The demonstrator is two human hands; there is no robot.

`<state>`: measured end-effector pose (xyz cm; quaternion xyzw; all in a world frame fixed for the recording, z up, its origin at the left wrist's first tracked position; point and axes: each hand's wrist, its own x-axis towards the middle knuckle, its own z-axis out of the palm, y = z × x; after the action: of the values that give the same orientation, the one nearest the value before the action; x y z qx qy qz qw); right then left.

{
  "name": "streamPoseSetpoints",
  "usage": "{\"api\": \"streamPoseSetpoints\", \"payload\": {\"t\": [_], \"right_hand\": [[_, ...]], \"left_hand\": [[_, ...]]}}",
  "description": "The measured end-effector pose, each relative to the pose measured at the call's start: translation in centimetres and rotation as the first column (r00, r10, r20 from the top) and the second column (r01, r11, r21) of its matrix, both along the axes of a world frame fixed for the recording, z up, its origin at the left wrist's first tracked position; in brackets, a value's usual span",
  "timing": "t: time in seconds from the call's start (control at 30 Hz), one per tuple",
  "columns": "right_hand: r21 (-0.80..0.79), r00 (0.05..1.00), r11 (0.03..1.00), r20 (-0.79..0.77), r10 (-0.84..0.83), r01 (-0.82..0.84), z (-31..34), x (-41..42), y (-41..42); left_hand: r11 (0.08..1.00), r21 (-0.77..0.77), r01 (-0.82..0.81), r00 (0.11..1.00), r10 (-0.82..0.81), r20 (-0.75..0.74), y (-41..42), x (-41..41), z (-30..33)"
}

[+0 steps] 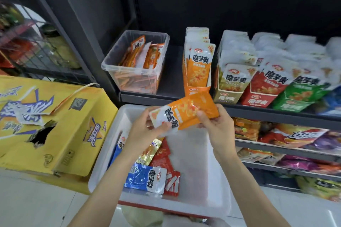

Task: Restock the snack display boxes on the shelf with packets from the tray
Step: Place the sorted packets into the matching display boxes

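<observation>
Shelf: a dark metal shelf (166, 96) fills the upper right, with lower tiers of mixed snack bags beneath on the right.
Yellow carton: a torn yellow carton (55, 125) stands on the floor to the left of the tray, its side ripped open in a dark hole.
Tray: a white tray (199, 180) sits below the shelf edge, just in front of the person; its right half is bare, its left half holds loose packets.
Clear bin: a transparent plastic bin (134, 64) stands on the shelf at the left, partly filled with slim orange packets.
Display boxes: an orange display box (196, 72) stands upright right of the bin with white-and-orange packets in it; beside it to the right run a beige box (228, 94), a red box (258, 97) and a green box (293, 101), all filled.
Tray packets: a blue packet (145, 177) lies at the front left, red packets (166, 162) just beside it, and a gold-edged one partly under the left forearm.
Orange packet: an orange packet (186, 114) is held above the tray's far edge, just below the orange display box, lying sideways.
Left hand: the left hand (145, 129) grips the packet's white end, fingers curled around it.
Right hand: the right hand (214, 123) pinches the orange end, thumb on top.
</observation>
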<state>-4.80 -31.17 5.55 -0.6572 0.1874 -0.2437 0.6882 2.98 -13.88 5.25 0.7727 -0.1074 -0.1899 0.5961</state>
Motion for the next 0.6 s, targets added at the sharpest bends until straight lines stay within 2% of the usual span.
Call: {"api": "streamPoseSetpoints", "payload": {"t": [0.07, 0.1, 0.13, 0.2, 0.27, 0.33, 0.43, 0.5, 0.6], "right_hand": [[0.128, 1.0, 0.992, 0.0, -0.01, 0.01, 0.1, -0.6, -0.7], [0.131, 1.0, 0.991, -0.03, -0.008, 0.012, 0.0, -0.8, -1.1], [0.078, 0.996, 0.997, -0.084, -0.007, 0.014, -0.1, -1.0, -1.4], [-0.131, 0.978, 0.991, -0.206, -0.044, 0.017, -0.3, -1.2, -2.2], [-0.347, 0.966, 0.936, -0.213, -0.145, 0.064, 0.4, -1.4, -3.1], [-0.551, 0.975, 0.823, -0.071, -0.208, 0.135, 2.3, -1.2, -4.2], [-0.784, 0.991, 0.608, 0.076, -0.108, 0.126, 6.6, 0.5, -5.5], [-0.872, 0.996, 0.482, 0.063, -0.061, 0.084, 9.5, 2.4, -6.2], [-0.97, 0.996, 0.242, -0.02, -0.089, 0.002, 12.9, 5.0, -7.5]], "left_hand": [[0.984, -0.163, -0.076, 0.993, 0.06, -0.098, -1.0, -0.2, 0.3], [0.966, -0.234, -0.11, 0.988, 0.081, -0.128, -1.6, -0.3, 0.7], [0.952, -0.275, -0.132, 0.987, 0.1, -0.126, -2.2, -0.2, 1.1], [0.94, -0.312, -0.14, 0.99, 0.132, -0.048, -3.3, 0.3, 2.0], [0.941, -0.318, -0.117, 0.986, 0.148, 0.075, -4.2, 1.3, 3.4], [0.966, -0.255, -0.05, 0.96, 0.117, 0.255, -5.1, 2.5, 5.0], [0.994, -0.093, 0.05, 0.835, 0.009, 0.55, -6.5, 4.2, 7.8], [0.998, -0.013, 0.054, 0.723, -0.03, 0.691, -7.9, 4.9, 9.5], [0.998, -0.015, 0.064, 0.647, -0.03, 0.762, -10.0, 6.2, 10.9]]}}
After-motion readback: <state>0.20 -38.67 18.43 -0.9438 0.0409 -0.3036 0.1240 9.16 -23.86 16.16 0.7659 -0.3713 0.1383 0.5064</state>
